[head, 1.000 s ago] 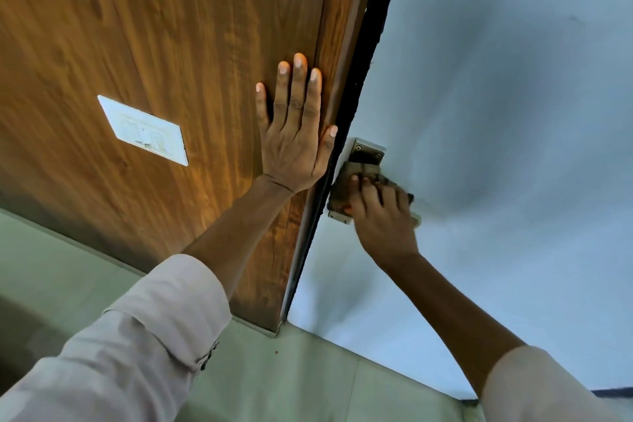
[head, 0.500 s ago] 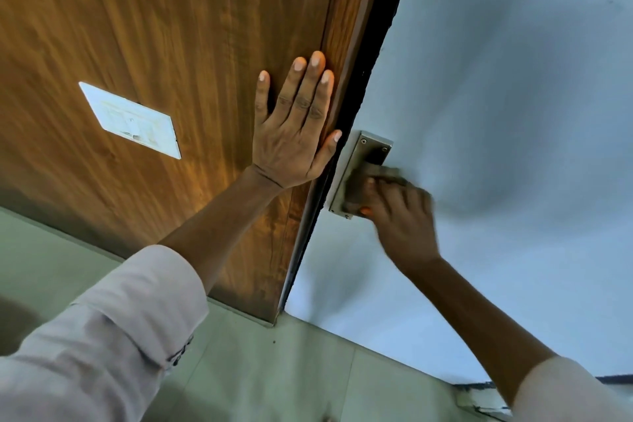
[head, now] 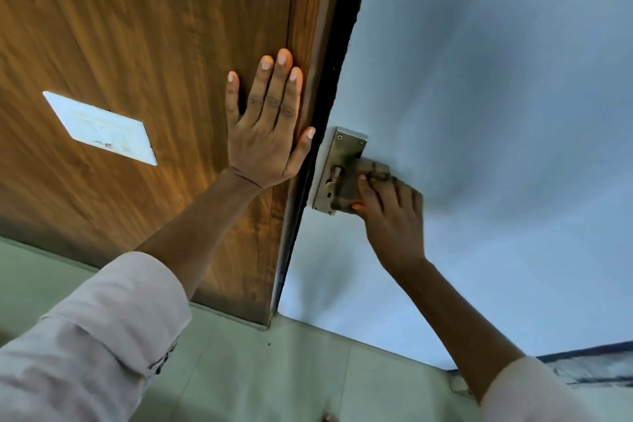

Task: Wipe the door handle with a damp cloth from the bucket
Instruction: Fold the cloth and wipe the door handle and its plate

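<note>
Right hand grips the cloth wrapped on the door handle; it has slid right along the lever, baring the backplate since a second ago. Left hand stays flat, fingers spread, on the wooden frame. Wiping is mid-stroke. No bucket in view.

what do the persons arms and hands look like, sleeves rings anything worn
Both arms wear pale, off-white long sleeves rolled or pushed back, leaving the forearms bare. The left sleeve has a folded cuff with a row of small dark buttons at its edge. Only a bit of the right sleeve shows at the frame's bottom. The left hand and right hand are bare: no gloves; no rings, watch or bracelet visible.
</note>
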